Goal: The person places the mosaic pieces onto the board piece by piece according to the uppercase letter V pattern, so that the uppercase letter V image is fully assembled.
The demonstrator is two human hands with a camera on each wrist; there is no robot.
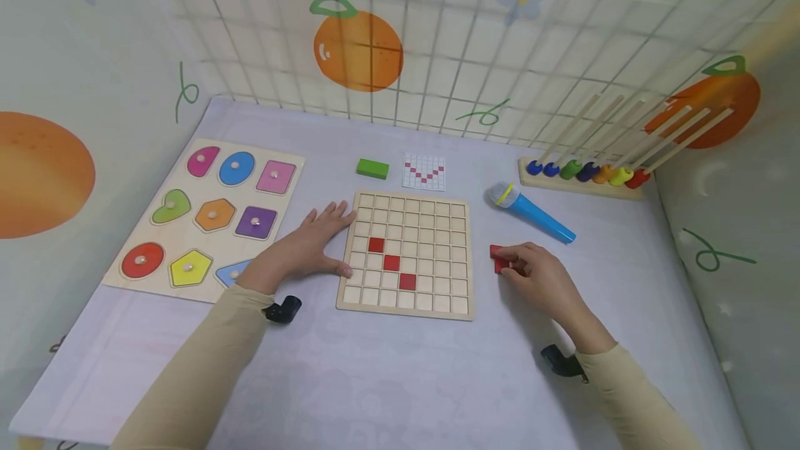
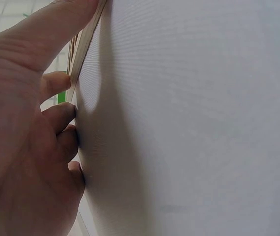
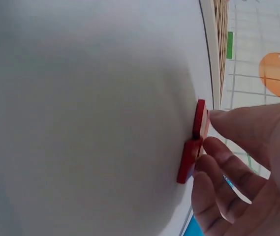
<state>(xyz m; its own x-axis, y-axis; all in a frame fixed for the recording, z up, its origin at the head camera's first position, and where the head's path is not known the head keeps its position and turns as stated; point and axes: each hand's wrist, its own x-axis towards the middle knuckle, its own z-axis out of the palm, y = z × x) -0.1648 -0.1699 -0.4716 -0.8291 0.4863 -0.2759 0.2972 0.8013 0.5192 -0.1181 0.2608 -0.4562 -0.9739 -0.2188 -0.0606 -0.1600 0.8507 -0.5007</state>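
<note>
A wooden grid board (image 1: 437,255) lies in the middle of the table with three red tiles (image 1: 391,262) set in a descending diagonal. My left hand (image 1: 306,245) lies flat on the table at the board's left edge (image 2: 85,39), fingers straight, thumb touching the lower left side. To the right of the board lie a few loose red tiles (image 1: 498,255). My right hand (image 1: 525,262) is curled over them. In the right wrist view its thumb and fingertips (image 3: 213,147) pinch a red tile (image 3: 194,142) that still rests on the table.
A shape puzzle (image 1: 212,217) lies at the left. Behind the board sit a green block (image 1: 372,168) and a pattern card (image 1: 424,171). A blue toy microphone (image 1: 531,212) and a bead rack (image 1: 581,176) are at the back right. Wire mesh walls enclose the table.
</note>
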